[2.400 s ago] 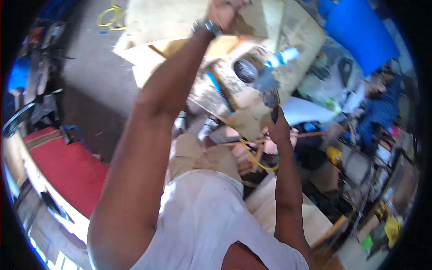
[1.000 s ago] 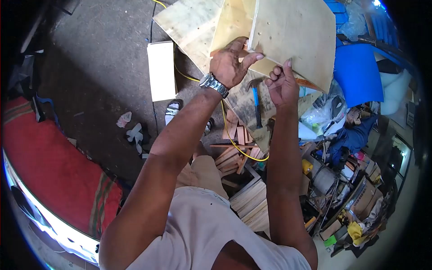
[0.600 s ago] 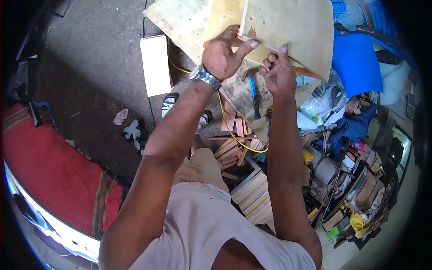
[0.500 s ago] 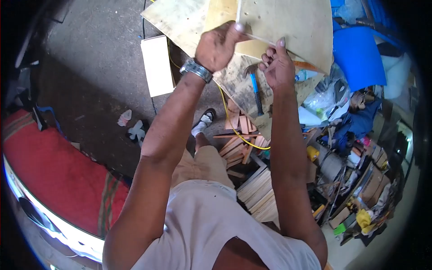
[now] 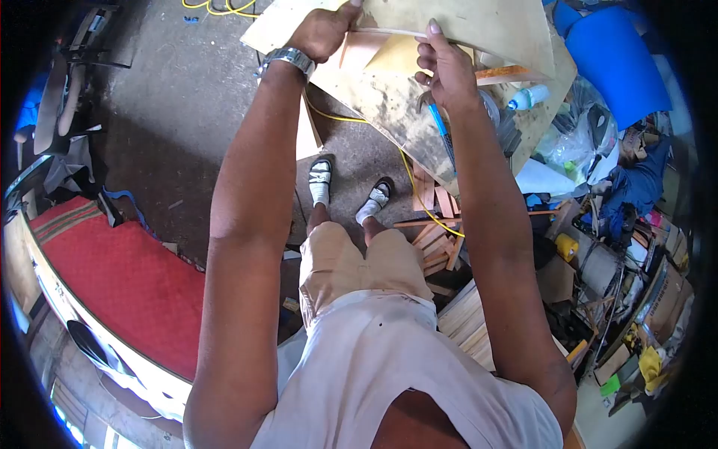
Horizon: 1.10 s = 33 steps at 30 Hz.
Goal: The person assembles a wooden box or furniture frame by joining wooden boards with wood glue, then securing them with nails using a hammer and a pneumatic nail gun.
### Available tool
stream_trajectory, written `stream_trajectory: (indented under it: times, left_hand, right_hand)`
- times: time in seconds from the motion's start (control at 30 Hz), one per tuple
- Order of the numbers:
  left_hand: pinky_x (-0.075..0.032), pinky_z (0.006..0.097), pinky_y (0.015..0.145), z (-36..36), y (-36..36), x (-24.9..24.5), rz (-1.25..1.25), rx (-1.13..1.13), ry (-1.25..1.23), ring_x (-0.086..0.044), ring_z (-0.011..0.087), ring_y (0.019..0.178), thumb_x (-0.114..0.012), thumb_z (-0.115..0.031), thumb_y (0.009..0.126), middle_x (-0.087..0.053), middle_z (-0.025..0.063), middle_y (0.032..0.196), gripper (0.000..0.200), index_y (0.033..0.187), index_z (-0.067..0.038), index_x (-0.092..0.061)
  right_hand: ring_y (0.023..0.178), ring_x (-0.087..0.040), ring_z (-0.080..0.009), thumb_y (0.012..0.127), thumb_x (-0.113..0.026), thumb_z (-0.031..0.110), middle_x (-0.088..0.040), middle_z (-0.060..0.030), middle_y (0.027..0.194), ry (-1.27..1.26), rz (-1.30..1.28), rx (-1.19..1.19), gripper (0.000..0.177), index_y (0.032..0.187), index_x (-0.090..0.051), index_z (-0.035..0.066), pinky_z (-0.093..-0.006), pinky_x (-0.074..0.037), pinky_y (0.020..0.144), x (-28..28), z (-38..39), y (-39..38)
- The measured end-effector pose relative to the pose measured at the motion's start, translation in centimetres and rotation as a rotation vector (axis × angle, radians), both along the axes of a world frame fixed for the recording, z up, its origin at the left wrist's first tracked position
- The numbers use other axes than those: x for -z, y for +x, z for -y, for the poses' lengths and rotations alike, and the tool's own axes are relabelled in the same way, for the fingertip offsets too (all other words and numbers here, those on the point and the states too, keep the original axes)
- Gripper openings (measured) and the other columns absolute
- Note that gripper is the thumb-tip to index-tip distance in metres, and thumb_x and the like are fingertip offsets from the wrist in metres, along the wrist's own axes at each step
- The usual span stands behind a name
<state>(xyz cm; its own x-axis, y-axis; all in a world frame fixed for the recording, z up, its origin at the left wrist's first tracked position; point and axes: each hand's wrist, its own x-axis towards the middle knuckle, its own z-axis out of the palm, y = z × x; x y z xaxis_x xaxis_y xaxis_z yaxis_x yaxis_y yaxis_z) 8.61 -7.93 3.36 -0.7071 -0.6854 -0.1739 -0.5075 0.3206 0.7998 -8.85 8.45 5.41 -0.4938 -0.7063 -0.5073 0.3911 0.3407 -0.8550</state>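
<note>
My left hand (image 5: 321, 34), with a metal watch on its wrist, is closed on the near left edge of a pale plywood panel (image 5: 486, 30), thumb on top. My right hand (image 5: 451, 69) pinches the same near edge further right, thumb above and fingers curled below. The panel is raised over a stained plywood worktop (image 5: 389, 108), and wooden pieces with an orange-brown edge (image 5: 505, 73) show beneath it. A blue-handled hammer (image 5: 440, 123) lies on the worktop beside my right wrist, its head partly hidden. The panel's far end is out of view.
A plastic bottle (image 5: 528, 97) lies on the worktop's right side. A yellow cable (image 5: 409, 172) hangs near wood offcuts (image 5: 437, 243) on the floor. Right of me are a blue sheet (image 5: 617, 67), plastic bags and piled scrap. A red cloth-covered surface (image 5: 120, 284) is at left.
Both hands have moved left and up in view, and are farther apart along the panel edge. The view has shifted, and both feet now show.
</note>
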Motion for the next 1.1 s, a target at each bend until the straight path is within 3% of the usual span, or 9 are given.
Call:
stream_trajectory:
  times: [0.1,0.17,0.33,0.47,0.7,0.73,0.83,1.03,1.1]
  left_hand:
    - [-0.043,0.035,0.053,-1.0,0.5,-2.1,0.121,-0.267,0.412,-0.047,0.0156,0.053,-0.043,-0.069,0.094,-0.056,0.006,0.063,0.074,0.091,0.0,-0.068]
    - [-0.04,0.0365,0.049,-1.3,0.4,-1.4,0.045,-0.249,0.296,-0.046,0.0164,0.05,-0.041,-0.066,0.094,-0.053,0.0077,0.057,0.072,0.095,0.0,-0.07]
    - [-0.03,0.0266,0.039,-2.1,-0.5,-2.5,-0.062,-0.337,0.566,-0.033,0.0076,0.043,-0.051,-0.055,0.096,-0.069,0.0064,0.093,0.053,0.109,-0.006,-0.065]
    - [-0.032,0.0252,0.041,-2.0,0.3,-2.8,-0.079,-0.312,0.575,-0.035,0.0061,0.048,-0.048,-0.056,0.097,-0.068,0.0099,0.115,0.061,0.131,-0.007,-0.058]
    - [-0.031,0.0256,0.044,-2.2,0.5,-3.3,-0.085,-0.277,0.523,-0.034,0.0067,0.049,-0.05,-0.065,0.093,-0.069,0.006,0.097,0.071,0.124,-0.002,-0.061]
    - [-0.024,0.0251,0.045,-2.2,0.4,-3.8,-0.016,-0.287,0.59,-0.026,0.0052,0.05,-0.05,-0.062,0.094,-0.042,-0.0076,0.063,0.052,0.093,-0.012,-0.062]
    - [-0.027,0.0245,0.046,-2.3,0.5,-3.9,-0.066,-0.281,0.549,-0.029,0.0064,0.052,-0.052,-0.065,0.092,-0.043,-0.0059,0.065,0.057,0.096,-0.01,-0.066]
    - [-0.03,0.0237,0.044,-1.0,0.7,-1.9,-0.079,-0.197,0.599,-0.03,0.0058,0.05,-0.051,-0.064,0.092,-0.065,0.0067,0.129,0.068,0.122,-0.003,-0.063]
    - [-0.043,0.0338,0.047,-1.1,0.6,-2.1,-0.078,-0.131,0.387,-0.047,0.0168,0.044,-0.034,-0.07,0.096,-0.056,0.0091,0.059,0.079,0.106,0.001,-0.068]
  right_hand:
    - [0.07,-0.051,-0.0085,0.088,-0.071,0.049,-0.056,0.0028,0.08,0.023,0.011,-0.012,0.042,0.097,-0.068,0.008,-0.0289,-0.047,0.059,-0.3,-1.0,-0.2]
    - [0.079,-0.061,-0.0189,0.088,-0.071,0.047,-0.064,-0.0061,0.088,0.031,-0.072,0.048,0.047,0.103,-0.067,0.003,-0.0359,-0.052,0.069,0.0,-5.1,-0.2]
    - [0.113,-0.058,-0.0408,0.083,-0.069,0.018,-0.063,-0.021,0.114,0.441,-1.432,0.106,0.034,0.112,-0.063,0.001,-0.0457,-0.045,0.095,18.9,-29.0,-9.8]
    - [0.123,-0.051,-0.0377,0.073,-0.07,0.019,-0.05,-0.0209,0.133,1.311,-0.88,-0.384,0.071,0.136,-0.042,0.001,-0.0501,-0.045,0.104,18.4,-36.1,-11.8]
    - [0.101,-0.066,-0.0404,0.081,-0.073,0.038,-0.065,-0.0215,0.109,1.23,-1.077,-0.32,0.046,0.107,-0.064,0.001,-0.0493,-0.054,0.085,22.2,-37.4,-13.9]
    - [0.1,-0.066,-0.0405,0.082,-0.072,0.037,-0.066,-0.0223,0.107,1.2,-1.061,-0.342,0.044,0.106,-0.065,0.001,-0.0496,-0.054,0.085,22.8,-37.6,-14.9]
    - [0.096,-0.068,-0.0402,0.083,-0.068,0.031,-0.07,-0.0251,0.1,1.134,-0.96,-0.347,0.039,0.108,-0.067,0.001,-0.0516,-0.052,0.084,21.3,-36.9,-15.7]
    - [0.078,-0.068,-0.0288,0.081,-0.068,0.023,-0.07,-0.0164,0.087,0.892,-0.836,-0.285,0.033,0.103,-0.065,-0.001,-0.0419,-0.053,0.072,4.3,-34.0,-10.7]
    - [0.073,-0.068,-0.0262,0.081,-0.066,0.02,-0.07,-0.0131,0.084,0.735,-0.61,-0.243,0.033,0.107,-0.064,0.001,-0.0391,-0.053,0.065,-2.7,-31.2,-8.1]
